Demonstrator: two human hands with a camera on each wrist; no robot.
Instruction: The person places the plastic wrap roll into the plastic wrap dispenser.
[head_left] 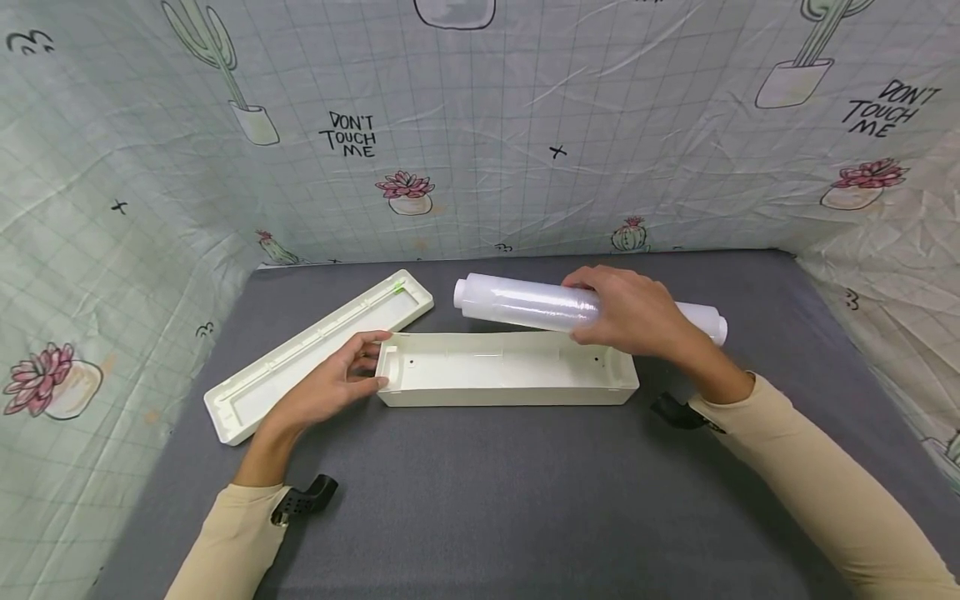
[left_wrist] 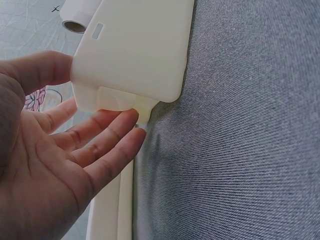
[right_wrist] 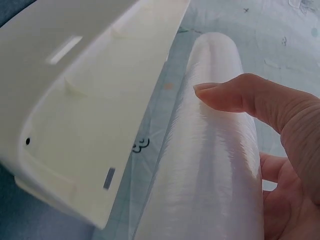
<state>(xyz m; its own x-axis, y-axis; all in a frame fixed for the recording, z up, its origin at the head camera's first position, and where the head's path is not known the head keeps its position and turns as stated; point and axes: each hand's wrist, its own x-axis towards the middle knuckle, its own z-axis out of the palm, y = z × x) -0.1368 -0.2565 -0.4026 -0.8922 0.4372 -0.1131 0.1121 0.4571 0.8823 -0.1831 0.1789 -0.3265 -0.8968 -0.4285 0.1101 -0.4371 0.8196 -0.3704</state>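
Roll of clear film: up at the far side of the long white box point(head_left: 502, 397), so the roll point(head_left: 517, 300) sits just past the box's back edge from where the person is, and shoved over to the right, with its right end poking out past the box's right end.
Long axis: pretty much crosswise, same as the box, but a bit skewed. The right end is nearer the person than the left end.
Gap: the right wrist view shows a strip of backdrop between roll and box, so they look apart along there. Can't tell if the roll is touching the table point(head_left: 487, 500) or held up off it.
Right hand on the roll: this one point(head_left: 633, 312) has it, thumb on one side, fingers round the other, right of the roll's middle. It's clearly the nearer hand, and the box is on the near side of it, leftward.
Left hand on the box: this one point(head_left: 333, 383) holds the box's left end, thumb at the near edge, forefinger at the far corner, other fingers loosely bent by the end wall.
Slim white tray: this one point(head_left: 300, 365) lies slanted off to the left, behind the left hand, with a green bit point(head_left: 399, 288) near its far end.
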